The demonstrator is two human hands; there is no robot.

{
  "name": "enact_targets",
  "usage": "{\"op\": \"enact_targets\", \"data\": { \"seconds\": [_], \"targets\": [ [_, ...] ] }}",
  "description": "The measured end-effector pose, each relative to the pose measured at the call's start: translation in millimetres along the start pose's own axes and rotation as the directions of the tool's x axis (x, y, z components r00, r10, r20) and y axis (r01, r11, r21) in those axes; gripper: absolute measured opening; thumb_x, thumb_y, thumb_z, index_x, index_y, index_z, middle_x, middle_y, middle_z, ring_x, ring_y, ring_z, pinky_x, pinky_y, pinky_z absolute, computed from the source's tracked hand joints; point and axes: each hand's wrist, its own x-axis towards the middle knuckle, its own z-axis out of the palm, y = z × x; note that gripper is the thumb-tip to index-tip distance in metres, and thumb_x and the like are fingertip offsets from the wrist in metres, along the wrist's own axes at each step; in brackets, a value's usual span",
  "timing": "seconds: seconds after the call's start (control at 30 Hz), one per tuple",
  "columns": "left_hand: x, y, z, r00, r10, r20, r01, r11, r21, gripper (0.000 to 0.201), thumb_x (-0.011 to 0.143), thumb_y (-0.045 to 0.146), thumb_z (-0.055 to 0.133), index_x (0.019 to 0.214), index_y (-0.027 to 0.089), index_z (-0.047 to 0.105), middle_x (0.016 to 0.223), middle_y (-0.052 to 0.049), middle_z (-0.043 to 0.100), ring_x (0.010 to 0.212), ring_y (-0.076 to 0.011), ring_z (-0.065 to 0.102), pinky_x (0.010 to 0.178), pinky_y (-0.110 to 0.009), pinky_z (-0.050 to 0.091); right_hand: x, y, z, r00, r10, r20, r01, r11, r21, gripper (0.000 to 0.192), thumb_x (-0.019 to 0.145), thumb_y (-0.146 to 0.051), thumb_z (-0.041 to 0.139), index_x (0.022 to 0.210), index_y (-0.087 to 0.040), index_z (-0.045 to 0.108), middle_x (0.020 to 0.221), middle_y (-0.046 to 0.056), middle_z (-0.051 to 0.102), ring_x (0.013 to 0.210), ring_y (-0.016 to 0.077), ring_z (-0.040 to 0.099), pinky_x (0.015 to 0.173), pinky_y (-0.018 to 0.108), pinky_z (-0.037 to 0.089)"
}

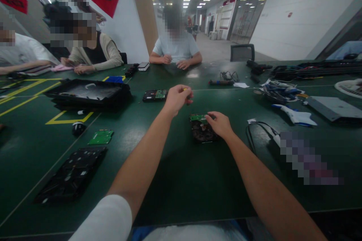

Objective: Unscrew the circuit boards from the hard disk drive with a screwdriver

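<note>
A black hard drive with a green circuit board strip at its far edge lies on the dark green table in front of me. My right hand rests on the drive's right far corner, fingers curled on it. My left hand is raised just beyond the drive, fingers pinched on a small yellowish tool whose tip barely shows. A second hard drive lies farther back, left of my left hand.
A green circuit board and a black tray lie at the left, a black bin behind them. Cables, a white toy plane and a grey box sit right. Three people sit across the table.
</note>
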Motion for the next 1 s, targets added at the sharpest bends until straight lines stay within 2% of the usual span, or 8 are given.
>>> {"op": "enact_targets", "data": {
  "seconds": [0.53, 1.0],
  "targets": [
    [-0.8, 0.6, 1.0, 1.0, -0.007, 0.005, 0.007, 1.0, -0.001, 0.011, 0.087, 0.023, 0.073, 0.086, 0.015, 0.066, 0.084, -0.007, 0.07, 0.074, -0.0152, 0.068, 0.062, -0.028, 0.059, -0.7, -1.5, 0.2, 1.0, -0.008, -0.001, 0.008, 1.0, -0.008, 0.036, 0.098, -0.042, 0.057, 0.12, -0.019, 0.074, 0.12, 0.01, 0.074, 0.101, 0.0223, 0.069, 0.094, 0.037, 0.051],
    [-4.6, 3.5, 3.7, 0.994, 0.013, 0.106, -0.016, 0.999, 0.034, 0.016, 0.082, 0.023, 0.08, 0.086, 0.014, 0.068, 0.08, -0.005, 0.069, 0.072, -0.0134, 0.066, 0.063, -0.028, 0.061, -0.4, -0.5, 0.0, 1.0, -0.029, 0.003, 0.029, 0.999, -0.015, 0.036, 0.098, -0.043, 0.055, 0.119, -0.019, 0.074, 0.118, 0.009, 0.075, 0.1, 0.0225, 0.069, 0.092, 0.036, 0.051]
  ]
}}
